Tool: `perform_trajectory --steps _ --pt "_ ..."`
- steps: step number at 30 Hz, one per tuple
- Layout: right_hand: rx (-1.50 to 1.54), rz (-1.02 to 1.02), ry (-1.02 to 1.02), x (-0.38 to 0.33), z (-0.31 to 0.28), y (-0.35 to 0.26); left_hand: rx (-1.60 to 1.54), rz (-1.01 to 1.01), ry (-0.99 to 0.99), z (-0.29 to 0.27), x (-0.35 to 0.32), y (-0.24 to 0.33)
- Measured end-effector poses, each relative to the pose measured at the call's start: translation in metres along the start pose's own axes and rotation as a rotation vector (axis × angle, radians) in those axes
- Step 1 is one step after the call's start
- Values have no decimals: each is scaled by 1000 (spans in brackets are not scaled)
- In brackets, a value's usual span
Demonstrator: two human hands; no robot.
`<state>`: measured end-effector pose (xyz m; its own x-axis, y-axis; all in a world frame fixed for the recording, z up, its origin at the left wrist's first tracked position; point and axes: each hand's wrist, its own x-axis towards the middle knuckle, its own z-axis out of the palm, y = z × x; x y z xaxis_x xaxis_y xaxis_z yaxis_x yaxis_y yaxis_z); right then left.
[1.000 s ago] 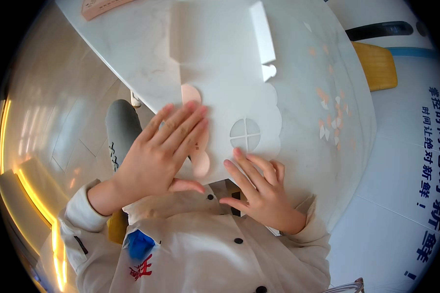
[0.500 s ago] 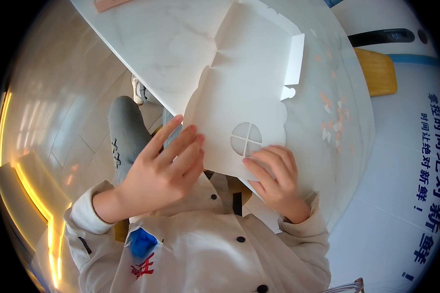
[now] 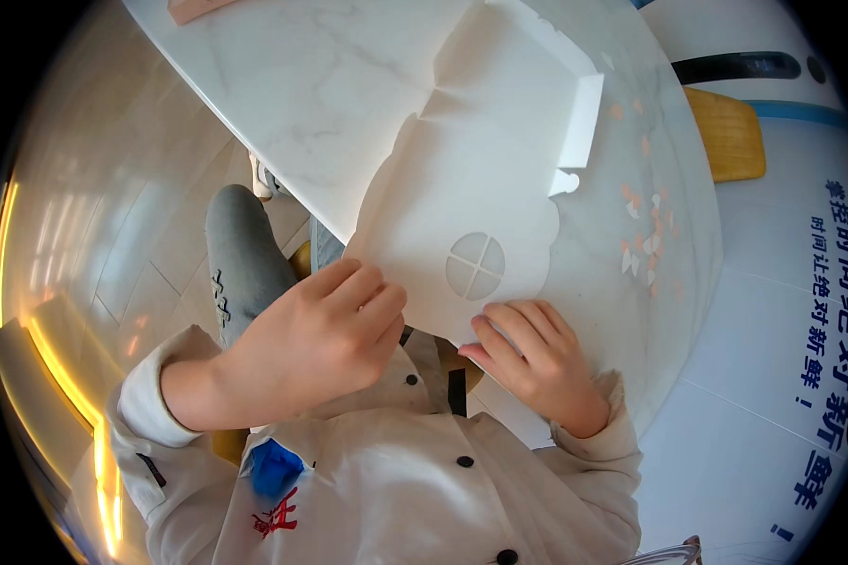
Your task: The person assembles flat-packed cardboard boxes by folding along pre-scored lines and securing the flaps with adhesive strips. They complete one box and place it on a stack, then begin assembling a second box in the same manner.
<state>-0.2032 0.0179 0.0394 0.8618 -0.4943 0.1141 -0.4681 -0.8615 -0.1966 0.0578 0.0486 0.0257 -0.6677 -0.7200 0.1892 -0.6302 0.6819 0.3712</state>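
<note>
A white die-cut cardboard sheet (image 3: 481, 160) with scalloped sides, folded-up flaps and a round cross-barred cutout (image 3: 475, 266) lies on the marble table, its narrow part toward me. My left hand (image 3: 320, 330) is closed at the sheet's near left edge, fingers curled over it; the thumb is hidden. At the near edge, just below the round cutout, my right hand (image 3: 534, 359) pinches the cardboard with bent fingers on top and the thumb by the edge. A raised flap (image 3: 581, 121) stands along the sheet's far right side, beside a small hooked tab (image 3: 563, 183).
Small white and pinkish paper scraps (image 3: 652, 235) lie right of the sheet on the marble table (image 3: 292, 85). A pink object (image 3: 196, 8) sits at the far left. Beyond the right edge are a yellow chair part (image 3: 728, 137) and a white printed panel (image 3: 773, 330).
My left hand's spread fingers have curled closed at the near left edge. My right hand has slid slightly down onto the near edge. The sheet has shifted slightly right.
</note>
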Motion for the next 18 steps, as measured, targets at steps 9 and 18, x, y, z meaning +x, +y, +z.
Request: perform_trajectory --steps 9,18 --pt "517 487 -27 13 3 11 -293 -296 -389 -16 39 -28" --pt "421 663 -227 24 -5 30 96 -389 -80 -9 41 -25"
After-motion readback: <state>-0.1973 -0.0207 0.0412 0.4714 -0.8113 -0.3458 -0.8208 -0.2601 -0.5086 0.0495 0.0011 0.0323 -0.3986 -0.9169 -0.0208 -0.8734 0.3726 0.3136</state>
